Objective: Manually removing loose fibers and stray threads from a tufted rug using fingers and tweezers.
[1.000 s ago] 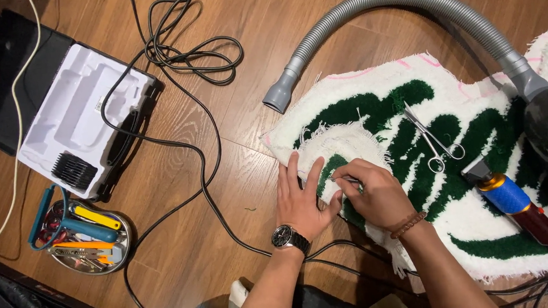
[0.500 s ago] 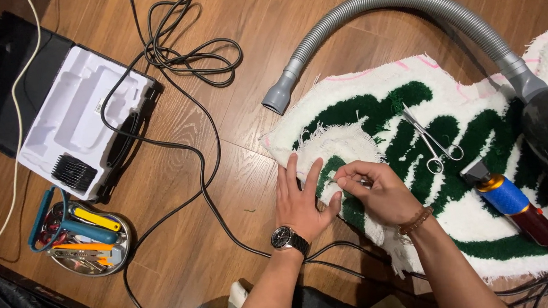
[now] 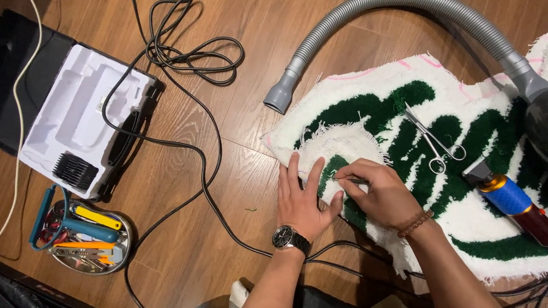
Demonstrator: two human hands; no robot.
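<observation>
Pinching a thin tool, right hand [image 3: 383,194] works rug [image 3: 373,105] (left hand [image 3: 303,200] flat).

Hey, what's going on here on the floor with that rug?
A person kneels over a green and white tufted rug on the wooden floor. The left hand lies flat, pressing the rug's edge, while the right hand pinches a thin tool or strand at the pile. Silver scissors and a blue and red electric trimmer lie on the rug, with a grey vacuum hose arching above.
</observation>
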